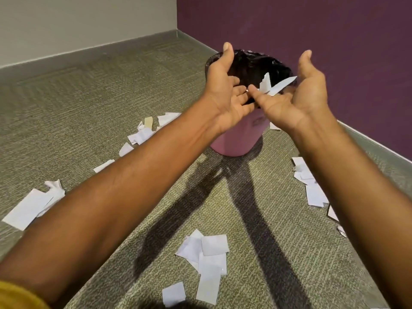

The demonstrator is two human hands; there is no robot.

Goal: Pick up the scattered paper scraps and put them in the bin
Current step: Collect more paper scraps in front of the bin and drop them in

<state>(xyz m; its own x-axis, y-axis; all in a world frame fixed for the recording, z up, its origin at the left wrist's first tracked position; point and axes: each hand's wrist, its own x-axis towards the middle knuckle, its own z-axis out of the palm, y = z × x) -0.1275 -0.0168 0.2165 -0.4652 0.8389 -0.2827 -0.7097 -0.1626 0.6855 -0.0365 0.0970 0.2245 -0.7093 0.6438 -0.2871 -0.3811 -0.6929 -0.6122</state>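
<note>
The olive-green carpet takes most of the view. It is a low, ribbed weave, and flat paper lies close on it. It meets a purple wall and a pale grey wall in the corner. Before this corner stands the pink bin, round and of smooth plastic, narrower at the foot, with a shiny crumpled black liner over its rim.

Paper lies on the carpet all around. There is a large white piece far out at my left and a row of scraps beside my left forearm. A pile of scraps lies beside my right forearm, and a heap of rectangles lies between my two arms, close to me. All are thin and flat, mostly with straight edges.

My left hand and right hand are both above the bin mouth, palms turned toward each other. The fingers are apart and relaxed and grip nothing. Between the hands, directly over the liner, are two loose scraps. The longer one points from my right fingers up toward my right thumb. They are nearer the right hand, but I cannot tell whether they touch its fingers. I judge they will fall inside. For the next pick, the middle heap seems about equally near to both hands.
</note>
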